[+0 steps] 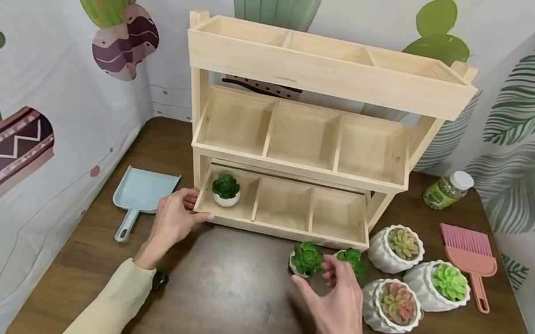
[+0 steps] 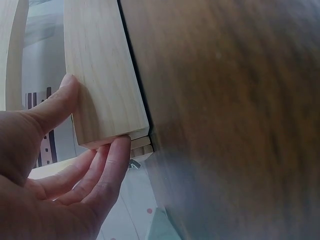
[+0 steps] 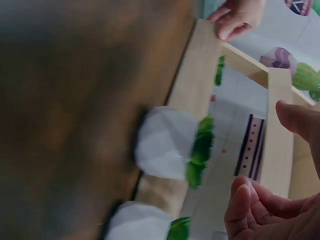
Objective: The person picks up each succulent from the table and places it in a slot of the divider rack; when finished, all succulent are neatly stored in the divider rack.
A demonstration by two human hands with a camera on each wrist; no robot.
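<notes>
A three-tier wooden shelf point(image 1: 331, 78) stands at the back of the table. My left hand point(image 1: 176, 220) grips the front left corner of its bottom tray point(image 2: 105, 75), thumb on the front board and fingers at the end. Inside that tray's left compartment sits a small green succulent in a white pot point(image 1: 226, 190). Two like it stand on the table before the shelf: one potted succulent point(image 1: 306, 259) just left of my right fingertips, another potted succulent point(image 1: 353, 262) partly hidden behind that hand. My right hand point(image 1: 338, 301) hovers beside them, thumb and fingers apart, holding nothing.
Three larger white pots with succulents, including a reddish one point(image 1: 397, 302), stand right of my right hand. Behind them are a lidded jar point(image 1: 448, 190) and a pink brush-and-pan piece point(image 1: 470, 260). A light blue dustpan point(image 1: 143, 194) lies left of the shelf.
</notes>
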